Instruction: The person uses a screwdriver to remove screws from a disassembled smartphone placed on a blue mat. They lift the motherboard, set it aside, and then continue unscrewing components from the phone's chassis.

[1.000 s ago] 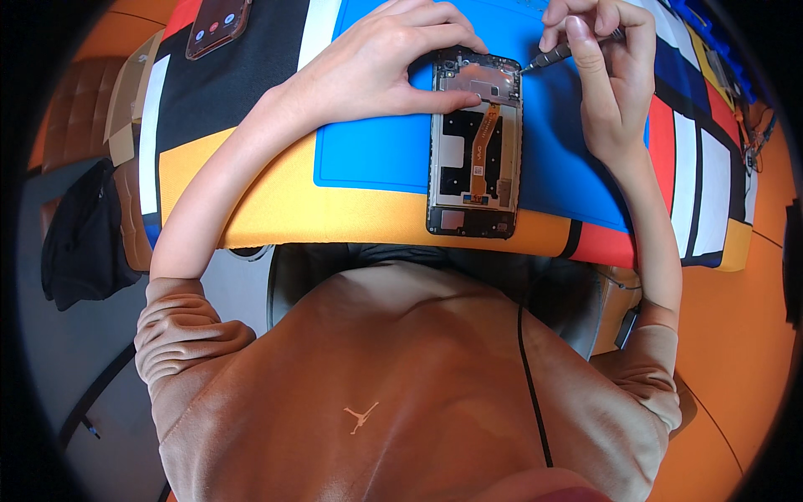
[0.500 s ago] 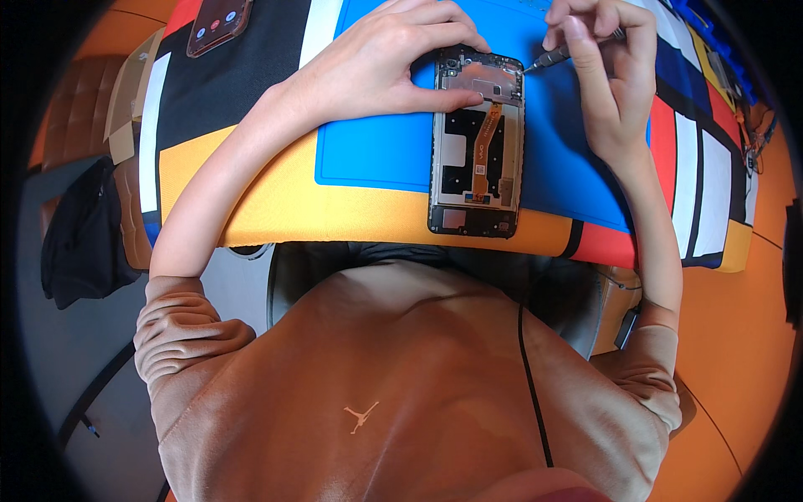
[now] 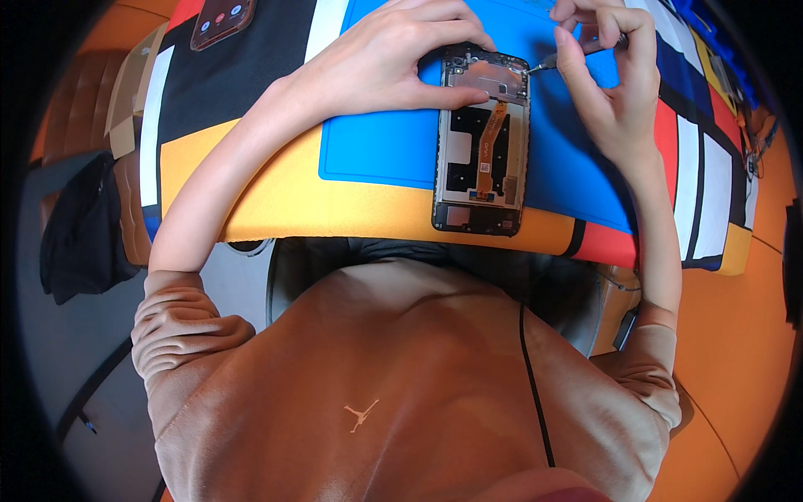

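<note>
An opened phone (image 3: 462, 179) lies with its inside up, showing an orange ribbon cable (image 3: 488, 149), a dark frame and metal plates. Its lower end lies over the yellow cloth near the table's front edge. My left hand (image 3: 386, 74) grips it at the upper left, thumb across the inner plate and fingers at the top edge. In my right hand (image 3: 621, 100), the fingers pinch a slim screwdriver (image 3: 548, 62). The driver slants down to the left, its tip at the phone's upper right edge. Whether the tip sits in a screw is too small to tell.
Under the phone is a blue mat (image 3: 376, 149) on a colour-blocked tablecloth (image 3: 242, 84). A second phone (image 3: 222, 22) with a lit screen lies at the far left. Left of the table are an open cardboard box (image 3: 125, 109) and a black bag (image 3: 84, 230). Cables (image 3: 757, 151) gather at the far right.
The right hand's fingers have shifted around the screwdriver, and more of its handle shows. Its tip stays at the phone's upper right edge. The left hand keeps its hold on the phone.
</note>
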`<state>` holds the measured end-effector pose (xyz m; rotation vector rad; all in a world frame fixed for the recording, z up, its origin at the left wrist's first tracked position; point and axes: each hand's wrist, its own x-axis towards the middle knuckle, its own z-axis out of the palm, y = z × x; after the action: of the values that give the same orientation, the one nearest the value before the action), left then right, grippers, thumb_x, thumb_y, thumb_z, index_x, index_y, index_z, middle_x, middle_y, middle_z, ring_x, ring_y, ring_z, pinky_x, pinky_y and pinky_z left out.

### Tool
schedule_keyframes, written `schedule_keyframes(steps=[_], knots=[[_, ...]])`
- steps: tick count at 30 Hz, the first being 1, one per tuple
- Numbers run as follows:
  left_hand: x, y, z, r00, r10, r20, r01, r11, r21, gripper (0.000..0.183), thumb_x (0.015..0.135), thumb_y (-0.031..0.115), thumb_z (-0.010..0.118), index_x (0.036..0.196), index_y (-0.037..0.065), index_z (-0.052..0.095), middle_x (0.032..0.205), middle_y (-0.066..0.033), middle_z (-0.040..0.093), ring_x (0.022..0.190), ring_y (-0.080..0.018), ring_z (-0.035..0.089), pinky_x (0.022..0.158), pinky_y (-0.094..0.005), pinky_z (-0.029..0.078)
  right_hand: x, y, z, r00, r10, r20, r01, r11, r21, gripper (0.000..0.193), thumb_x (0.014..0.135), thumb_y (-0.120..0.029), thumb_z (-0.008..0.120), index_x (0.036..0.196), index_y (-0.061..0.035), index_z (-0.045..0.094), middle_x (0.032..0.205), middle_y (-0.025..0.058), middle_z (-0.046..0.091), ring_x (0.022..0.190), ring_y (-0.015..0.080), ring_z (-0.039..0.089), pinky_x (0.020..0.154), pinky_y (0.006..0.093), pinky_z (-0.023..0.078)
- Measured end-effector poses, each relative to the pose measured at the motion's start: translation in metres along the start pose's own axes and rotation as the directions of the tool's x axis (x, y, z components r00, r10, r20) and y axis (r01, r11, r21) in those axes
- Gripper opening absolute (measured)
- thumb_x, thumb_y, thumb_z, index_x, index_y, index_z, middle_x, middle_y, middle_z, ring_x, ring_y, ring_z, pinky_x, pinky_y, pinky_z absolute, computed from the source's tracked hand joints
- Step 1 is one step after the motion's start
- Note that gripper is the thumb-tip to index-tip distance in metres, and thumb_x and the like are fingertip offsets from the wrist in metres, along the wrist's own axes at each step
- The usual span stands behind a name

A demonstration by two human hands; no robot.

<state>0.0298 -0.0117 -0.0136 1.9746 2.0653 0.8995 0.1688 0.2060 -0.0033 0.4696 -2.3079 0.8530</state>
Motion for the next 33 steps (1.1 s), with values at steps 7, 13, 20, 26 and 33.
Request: schedule_keyframes(steps=[7, 13, 20, 26, 33], knots=[[-0.001, -0.001, 0.002, 1.000, -0.006, -0.008, 0.006, 1.000, 0.020, 0.050, 0.086, 0.034, 0.080, 0.123, 0.005, 0.064, 0.116, -0.0158, 0.061, 0.112, -0.0343, 0.057, 0.100, -0.0397, 0.047, -0.002, 0.005, 0.002, 1.000, 0.014, -0.022, -0.013, 0.999, 0.048, 0.033, 0.084, 0.011, 0.060, 0.099, -0.0076, 0.036, 0.105, 0.0127, 0.054, 0.085, 0.0137, 0.050, 0.080, 0.0264, 0.045], [0.000, -0.001, 0.000, 1.000, 0.022, -0.008, -0.022, 0.999, 0.025, 0.047, 0.086, 0.033, 0.080, 0.120, 0.005, 0.064, 0.114, -0.0154, 0.061, 0.110, -0.0341, 0.057, 0.098, -0.0401, 0.047, -0.003, 0.004, -0.006, 0.999, 0.045, 0.024, -0.046, 0.997, 0.055, 0.033, 0.083, 0.010, 0.059, 0.100, -0.0073, 0.037, 0.106, 0.0128, 0.054, 0.085, 0.0123, 0.050, 0.079, 0.0256, 0.045], [0.000, 0.000, -0.001, 1.000, 0.024, -0.006, -0.024, 0.999, 0.022, 0.047, 0.086, 0.033, 0.080, 0.120, 0.005, 0.064, 0.114, -0.0152, 0.061, 0.110, -0.0342, 0.057, 0.098, -0.0398, 0.046, -0.002, 0.001, -0.005, 0.999, 0.050, 0.019, -0.051, 0.998, 0.048, 0.032, 0.081, 0.011, 0.055, 0.100, -0.0073, 0.037, 0.107, 0.0139, 0.053, 0.084, 0.0120, 0.049, 0.078, 0.0254, 0.044], [0.001, -0.001, 0.000, 0.999, 0.041, -0.007, -0.041, 0.999, 0.005, 0.047, 0.086, 0.033, 0.079, 0.121, 0.005, 0.063, 0.114, -0.0151, 0.061, 0.110, -0.0339, 0.057, 0.098, -0.0397, 0.046, -0.002, 0.008, -0.005, 1.000, -0.017, 0.019, 0.015, 0.995, 0.103, 0.033, 0.081, 0.012, 0.054, 0.100, -0.0078, 0.036, 0.107, 0.0129, 0.053, 0.083, 0.0107, 0.048, 0.075, 0.0235, 0.043], [0.000, -0.002, 0.001, 1.000, 0.025, 0.002, -0.025, 1.000, -0.007, 0.048, 0.087, 0.034, 0.079, 0.122, 0.005, 0.063, 0.115, -0.0149, 0.061, 0.112, -0.0336, 0.056, 0.099, -0.0394, 0.046, -0.004, 0.008, -0.003, 0.999, 0.050, 0.000, -0.049, 0.981, 0.186, 0.035, 0.081, 0.011, 0.057, 0.102, -0.0081, 0.036, 0.110, 0.0122, 0.053, 0.081, 0.0096, 0.048, 0.074, 0.0229, 0.043]])
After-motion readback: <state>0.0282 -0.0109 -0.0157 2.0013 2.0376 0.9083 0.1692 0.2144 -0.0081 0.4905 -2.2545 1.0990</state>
